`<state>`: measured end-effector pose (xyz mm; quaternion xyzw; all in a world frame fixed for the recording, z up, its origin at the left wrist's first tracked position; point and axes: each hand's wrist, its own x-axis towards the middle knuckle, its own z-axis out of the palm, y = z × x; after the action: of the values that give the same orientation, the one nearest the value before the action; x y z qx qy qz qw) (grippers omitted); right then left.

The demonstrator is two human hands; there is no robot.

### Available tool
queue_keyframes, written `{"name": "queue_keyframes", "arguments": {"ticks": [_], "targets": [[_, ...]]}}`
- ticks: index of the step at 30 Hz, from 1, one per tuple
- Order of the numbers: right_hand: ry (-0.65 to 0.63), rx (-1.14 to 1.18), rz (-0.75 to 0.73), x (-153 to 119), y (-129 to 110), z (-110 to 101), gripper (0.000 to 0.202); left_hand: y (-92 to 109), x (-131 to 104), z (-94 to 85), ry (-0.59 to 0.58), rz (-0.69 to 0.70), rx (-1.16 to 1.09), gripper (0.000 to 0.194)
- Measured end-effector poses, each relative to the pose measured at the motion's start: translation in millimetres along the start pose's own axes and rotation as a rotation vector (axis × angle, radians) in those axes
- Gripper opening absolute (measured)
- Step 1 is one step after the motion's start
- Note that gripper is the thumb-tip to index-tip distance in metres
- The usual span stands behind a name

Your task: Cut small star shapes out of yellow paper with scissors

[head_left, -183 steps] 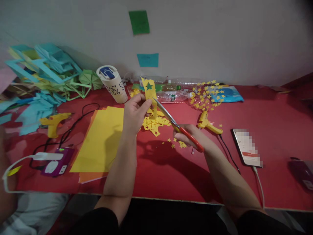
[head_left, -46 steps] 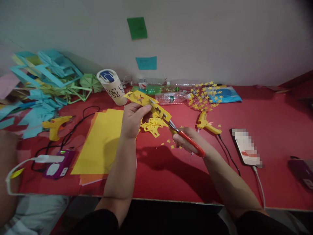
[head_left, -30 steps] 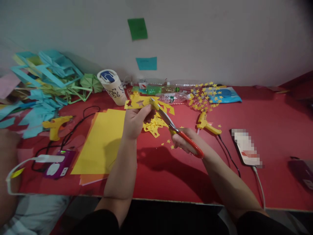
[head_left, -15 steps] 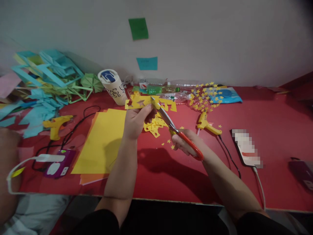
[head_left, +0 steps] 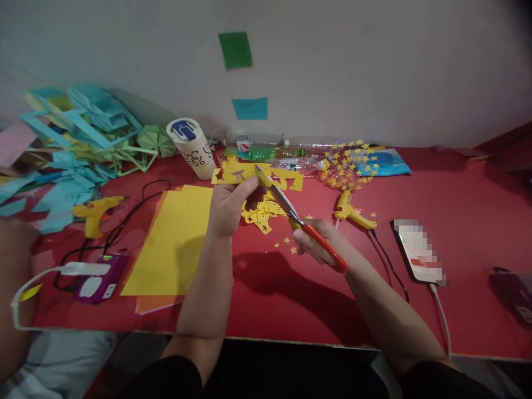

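Observation:
My left hand (head_left: 233, 205) pinches a strip of yellow paper (head_left: 239, 173) with star-shaped holes, held up above the table. Closed around the handles of the red-handled scissors (head_left: 320, 244) is my right hand (head_left: 313, 239). The scissor blades point up and left, and their tip meets the paper beside my left thumb. Below the strip lies a pile of yellow paper scraps (head_left: 264, 215) with star cut-outs. A few small yellow stars (head_left: 293, 250) rest on the red table near my right hand.
Yellow sheets (head_left: 170, 244) lie left of my forearm. Yellow glue guns (head_left: 96, 215) sit on both sides. A tumbler (head_left: 193, 149), plastic bottles (head_left: 274, 152) and a star-covered bottle piece (head_left: 349, 166) stand behind. A phone (head_left: 418, 252) with a cable lies right; folded paper shapes (head_left: 83, 127) fill the left.
The paper strip has shifted very slightly, its right end a little further right and lower. Both hands stay in nearly the same place.

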<state>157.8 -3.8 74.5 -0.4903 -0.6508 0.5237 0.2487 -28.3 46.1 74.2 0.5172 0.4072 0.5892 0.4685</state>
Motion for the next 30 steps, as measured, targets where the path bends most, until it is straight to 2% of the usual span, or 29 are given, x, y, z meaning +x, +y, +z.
{"name": "queue_keyframes", "arguments": {"ticks": [5, 13, 21, 30], "targets": [[0.008, 0.003, -0.005, 1, 6, 0, 0.051, 2, 1, -0.9, 0.012, -0.005, -0.014, 0.02], [-0.006, -0.035, -0.06, 1, 10, -3, 0.051, 6, 5, -1.8, 0.102, 0.004, -0.082, 0.021], [-0.018, -0.062, -0.076, 5, 15, -3, 0.054, 7, 7, -1.2, 0.148, 0.027, -0.148, 0.012], [0.035, 0.002, -0.047, 2, 9, 1, 0.053, 3, 7, 4.0, 0.063, -0.079, -0.187, 0.015]]}}
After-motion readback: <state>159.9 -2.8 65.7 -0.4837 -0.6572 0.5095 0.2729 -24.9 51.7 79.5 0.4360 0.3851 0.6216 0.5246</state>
